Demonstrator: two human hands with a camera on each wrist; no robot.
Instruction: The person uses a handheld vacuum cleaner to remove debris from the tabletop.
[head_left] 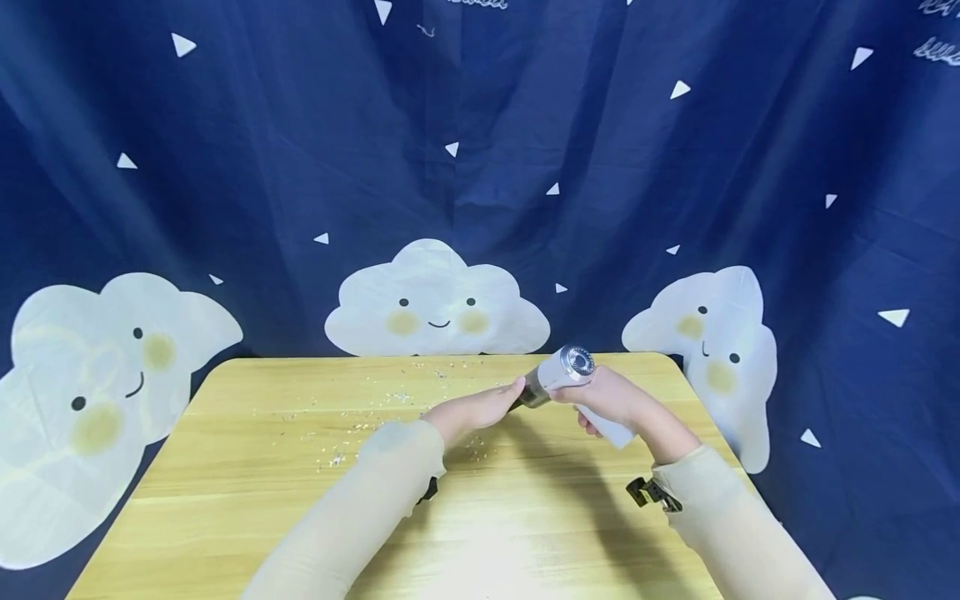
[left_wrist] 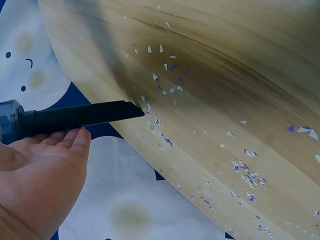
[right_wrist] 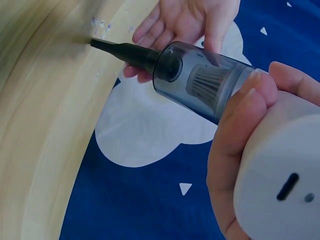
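A white handheld vacuum cleaner (head_left: pixel 556 372) with a clear dust cup (right_wrist: pixel 192 75) and a flat black nozzle (left_wrist: pixel 80 116) is held over the table's far right part. My right hand (head_left: pixel 617 395) grips its white body, with fingers wrapped round it in the right wrist view. My left hand (left_wrist: pixel 47 175) lies along the nozzle, palm turned up and fingers extended beneath it, apparently touching it. The nozzle tip points at small white and purple paper scraps (left_wrist: pixel 247 175) strewn on the wooden table (head_left: pixel 247 467). The pleated filter (right_wrist: pixel 207 82) shows inside the cup.
Behind the table hangs a dark blue curtain (head_left: pixel 262 167) with white clouds and triangles. The table's far edge meets it. More scraps lie scattered across the far middle of the tabletop. Each sleeve has a dark wrist mount, such as the right one (head_left: pixel 654 493).
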